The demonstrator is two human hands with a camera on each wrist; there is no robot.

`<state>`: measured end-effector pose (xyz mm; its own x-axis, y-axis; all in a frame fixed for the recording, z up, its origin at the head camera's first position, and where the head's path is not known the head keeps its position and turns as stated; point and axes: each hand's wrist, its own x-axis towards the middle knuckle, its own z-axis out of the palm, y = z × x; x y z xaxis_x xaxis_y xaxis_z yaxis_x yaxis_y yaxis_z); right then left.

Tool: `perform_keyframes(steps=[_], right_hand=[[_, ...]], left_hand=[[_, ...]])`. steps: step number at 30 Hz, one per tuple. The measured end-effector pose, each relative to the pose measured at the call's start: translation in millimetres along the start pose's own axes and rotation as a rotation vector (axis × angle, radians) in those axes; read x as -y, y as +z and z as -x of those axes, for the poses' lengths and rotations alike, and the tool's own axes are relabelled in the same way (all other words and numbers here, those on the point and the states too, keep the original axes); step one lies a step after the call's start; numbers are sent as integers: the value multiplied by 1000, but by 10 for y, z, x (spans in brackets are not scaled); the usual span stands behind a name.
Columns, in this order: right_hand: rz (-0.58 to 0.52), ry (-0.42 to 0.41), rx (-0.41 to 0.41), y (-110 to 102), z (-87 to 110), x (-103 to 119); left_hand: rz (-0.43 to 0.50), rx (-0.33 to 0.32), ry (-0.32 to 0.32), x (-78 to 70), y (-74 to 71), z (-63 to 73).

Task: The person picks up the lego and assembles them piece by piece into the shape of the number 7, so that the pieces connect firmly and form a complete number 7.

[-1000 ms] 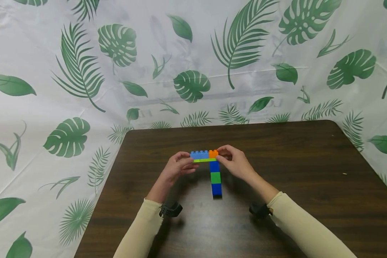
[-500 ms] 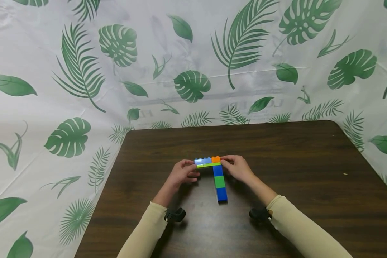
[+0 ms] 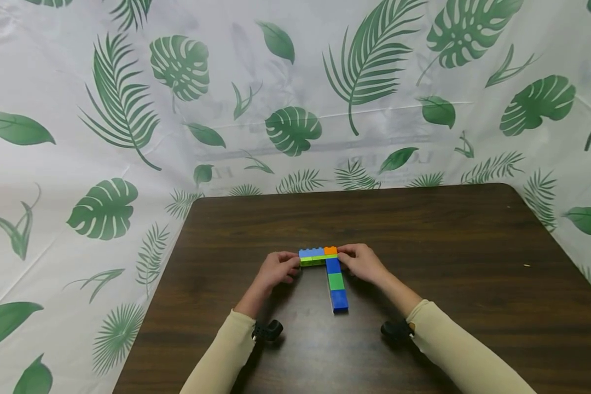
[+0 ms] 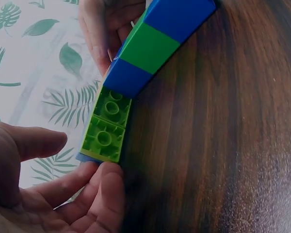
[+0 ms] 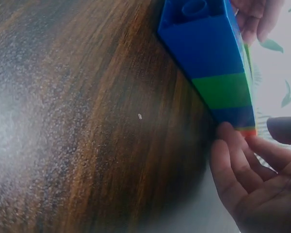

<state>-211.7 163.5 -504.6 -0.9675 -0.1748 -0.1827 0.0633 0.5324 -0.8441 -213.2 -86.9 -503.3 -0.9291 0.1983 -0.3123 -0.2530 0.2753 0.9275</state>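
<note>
A toy building-brick assembly, shaped like an upside-down L, lies on the table. Its stem has a green brick (image 3: 336, 282) between two blue bricks. Along the far end runs a bar with a light blue brick (image 3: 312, 252), an orange brick (image 3: 330, 250) and lime-green pieces (image 3: 311, 261). The left hand (image 3: 276, 269) touches the bar's left end with its fingertips; in the left wrist view its thumb (image 4: 43, 141) stands apart from the bricks. At the orange end is the right hand (image 3: 364, 262), fingertips touching, its thumb (image 5: 283, 130) also apart in the right wrist view.
The dark wood-grain table (image 3: 443, 235) extends around the assembly. A small yellowish speck (image 3: 526, 265) lies at the right. Behind the table hangs a white leaf-print curtain (image 3: 295, 71). Dark straps sit on both wrists.
The brick assembly has come down toward the person and slightly right, and now lies on the table. Both hands moved down with it, and their grip has loosened to a fingertip touch.
</note>
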Motion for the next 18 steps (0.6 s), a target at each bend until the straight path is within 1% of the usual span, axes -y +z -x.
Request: perform_keyframes(steps=[3,8,12,16,18], right_hand=[[-3,2,5,6,0,-1],[-5,-16,30,7,2,-18],[-5,-16,44,-22,5,-33],[-7,-38,56,-119,20,-27],[-7,-59,51,-195,29,-15]], left_hand=[[-11,-3,4,3,-9,12],[-10,-20,-13,14,-28,30],[-18,-5,-18,-1,-46,46],[-21,1,7,-37,-106,61],[-53,-8,47,-58,-156,64]])
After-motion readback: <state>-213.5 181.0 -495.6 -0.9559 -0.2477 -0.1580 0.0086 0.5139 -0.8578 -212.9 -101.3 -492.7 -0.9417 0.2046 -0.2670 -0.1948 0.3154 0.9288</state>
